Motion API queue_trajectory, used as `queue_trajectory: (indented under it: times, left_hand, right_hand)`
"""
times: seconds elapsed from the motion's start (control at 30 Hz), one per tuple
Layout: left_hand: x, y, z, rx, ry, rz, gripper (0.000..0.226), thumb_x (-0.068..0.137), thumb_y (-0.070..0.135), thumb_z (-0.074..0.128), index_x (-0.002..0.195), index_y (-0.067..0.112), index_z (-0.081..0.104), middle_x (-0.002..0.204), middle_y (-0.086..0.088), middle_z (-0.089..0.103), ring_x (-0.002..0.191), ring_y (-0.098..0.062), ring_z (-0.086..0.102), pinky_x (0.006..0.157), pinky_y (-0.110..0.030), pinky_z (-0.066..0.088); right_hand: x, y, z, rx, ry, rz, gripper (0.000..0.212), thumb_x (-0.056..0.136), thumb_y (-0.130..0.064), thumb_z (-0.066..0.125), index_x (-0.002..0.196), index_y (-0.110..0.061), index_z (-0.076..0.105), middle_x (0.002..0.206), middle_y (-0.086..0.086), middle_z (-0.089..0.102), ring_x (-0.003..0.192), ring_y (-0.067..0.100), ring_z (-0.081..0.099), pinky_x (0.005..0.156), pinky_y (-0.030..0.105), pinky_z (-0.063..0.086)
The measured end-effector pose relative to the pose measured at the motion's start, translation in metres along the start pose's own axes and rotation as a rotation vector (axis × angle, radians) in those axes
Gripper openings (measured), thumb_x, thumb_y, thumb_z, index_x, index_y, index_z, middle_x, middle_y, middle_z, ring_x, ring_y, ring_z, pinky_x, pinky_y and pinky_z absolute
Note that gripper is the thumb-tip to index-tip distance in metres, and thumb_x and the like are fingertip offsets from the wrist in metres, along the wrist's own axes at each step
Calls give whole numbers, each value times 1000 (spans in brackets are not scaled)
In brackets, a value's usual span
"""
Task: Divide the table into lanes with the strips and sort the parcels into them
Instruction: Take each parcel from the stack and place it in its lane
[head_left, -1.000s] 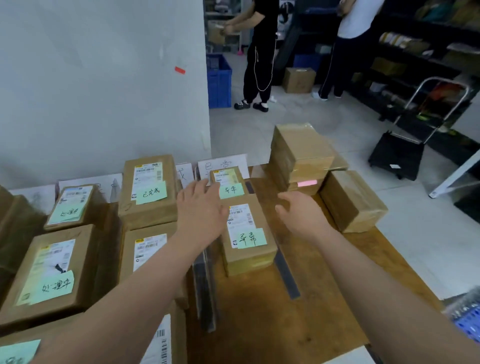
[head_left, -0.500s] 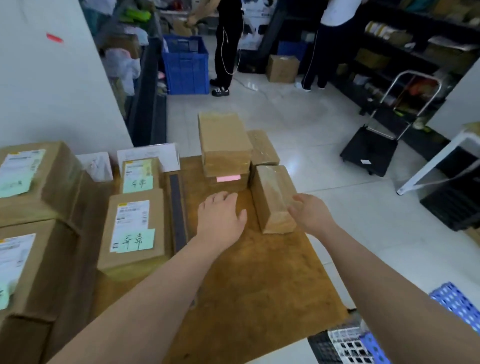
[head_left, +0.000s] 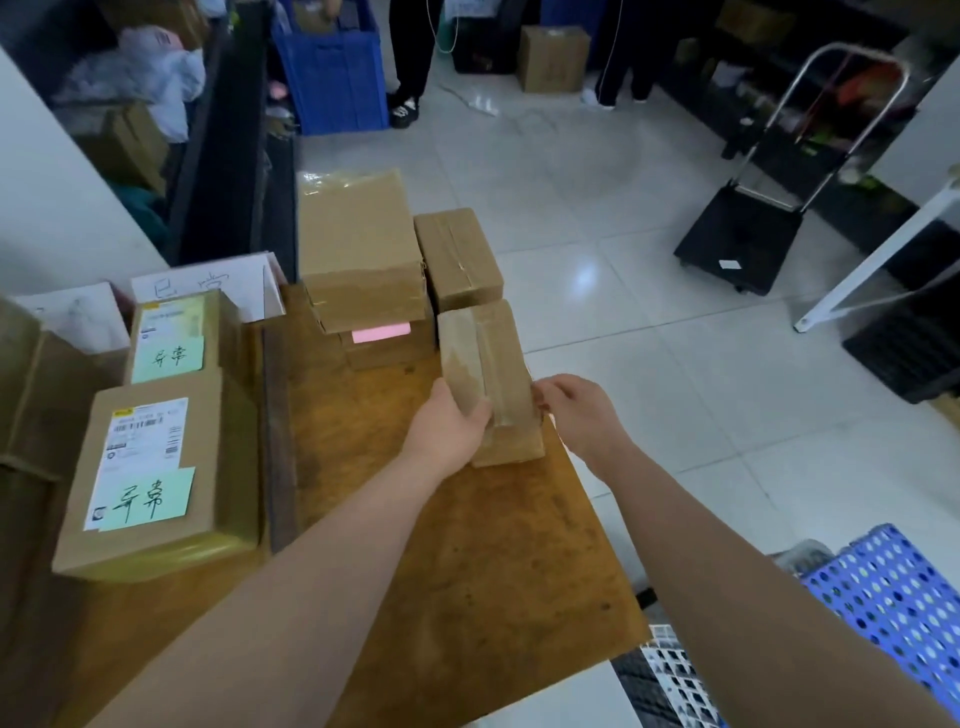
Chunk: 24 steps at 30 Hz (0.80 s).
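Observation:
A small taped brown parcel stands near the right edge of the wooden table. My left hand grips its left side and my right hand holds its right side. Behind it a larger parcel rests on a box with a pink note, and another plain parcel lies beside them. A dark strip runs along the table. Left of the strip sit two parcels with green notes, one near and one far.
Paper lane signs stand at the table's back. More boxes crowd the far left. A blue perforated crate is at lower right. On the floor stand a folding trolley, a blue bin and two people.
My view has swung right, away from the sorted lanes. Both hands moved from the green-note parcel to the small plain parcel at the right edge and closed on its sides.

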<state>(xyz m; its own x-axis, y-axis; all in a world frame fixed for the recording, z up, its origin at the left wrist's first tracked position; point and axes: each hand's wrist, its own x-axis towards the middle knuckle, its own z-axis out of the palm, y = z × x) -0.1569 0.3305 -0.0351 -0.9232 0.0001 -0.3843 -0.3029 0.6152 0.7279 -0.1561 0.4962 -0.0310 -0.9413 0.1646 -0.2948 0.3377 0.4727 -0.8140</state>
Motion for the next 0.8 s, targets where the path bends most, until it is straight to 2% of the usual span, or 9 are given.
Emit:
queue_trajectory:
  times: [0.1, 0.17, 0.23, 0.33, 0.4, 0.5, 0.57, 0.67, 0.8]
  left_hand:
    - [-17, -15, 3, -93, -34, -85, 80, 96, 55, 47, 157, 15, 14, 155, -3, 38, 134, -26, 47, 108, -37, 42]
    - [-29, -24, 5, -146, -51, -129, 88, 93, 62, 46, 158, 19, 7, 156, -2, 36, 134, -26, 47, 109, -43, 43]
    - [-39, -33, 6, -184, -63, -174, 98, 88, 71, 44, 158, 18, 2, 158, -3, 33, 135, -27, 44, 109, -44, 43]
    - [-55, -44, 4, -252, -82, -233, 122, 63, 92, 39, 157, 19, 14, 155, -3, 37, 135, -28, 45, 109, -47, 41]
    - [-64, -52, 5, -271, -94, -240, 128, 52, 96, 38, 155, 22, 24, 151, -2, 43, 133, -27, 46, 110, -48, 40]
    - [-77, -59, 7, -312, -118, -240, 122, 54, 94, 40, 154, 27, 27, 147, 2, 48, 130, -24, 50, 109, -48, 41]
    - [-84, -62, 6, -349, -129, -260, 105, 69, 88, 40, 154, 29, 26, 147, 3, 48, 129, -23, 50, 110, -48, 40]
    - [-92, -67, 7, -398, -116, -296, 70, 95, 66, 36, 154, 29, 27, 149, 3, 44, 132, -24, 46, 111, -47, 38]
    - [-101, -75, 8, -419, -104, -311, 62, 100, 58, 33, 155, 30, 25, 152, 1, 40, 135, -25, 42, 110, -46, 39]
  right_hand:
    - [-14, 6, -3, 58, -45, -23, 21, 93, -9, 53, 97, -16, 73, 100, -4, 70, 97, 13, 63, 86, 24, 49]
    - [-25, 8, 0, 70, -87, -64, 18, 91, -9, 61, 100, -21, 71, 101, -6, 68, 96, 10, 62, 79, 14, 47]
    - [-34, 7, 5, 55, -120, -69, 22, 89, -16, 67, 110, -21, 69, 108, -7, 66, 98, 7, 60, 78, 13, 50]
    - [-48, 5, 15, -7, -178, 17, 63, 80, -35, 76, 136, -20, 51, 124, -7, 55, 108, 9, 52, 81, 17, 47]
    - [-57, 8, 21, 11, -228, 80, 87, 74, -41, 80, 146, -21, 34, 133, -5, 46, 120, 15, 48, 92, 28, 47]
    - [-69, 13, 26, 33, -222, 137, 94, 72, -42, 82, 146, -20, 29, 137, -3, 46, 123, 18, 48, 90, 29, 45]
    - [-75, 16, 28, 24, -200, 155, 79, 80, -38, 76, 143, -18, 34, 135, -1, 50, 116, 18, 52, 90, 30, 47]
    - [-84, 18, 27, -50, -210, 148, 52, 95, -32, 58, 142, -15, 41, 135, 2, 53, 107, 14, 51, 88, 28, 45]
    - [-95, 17, 23, -56, -213, 106, 44, 102, -27, 45, 143, -14, 41, 139, 2, 51, 111, 14, 49, 90, 27, 41]
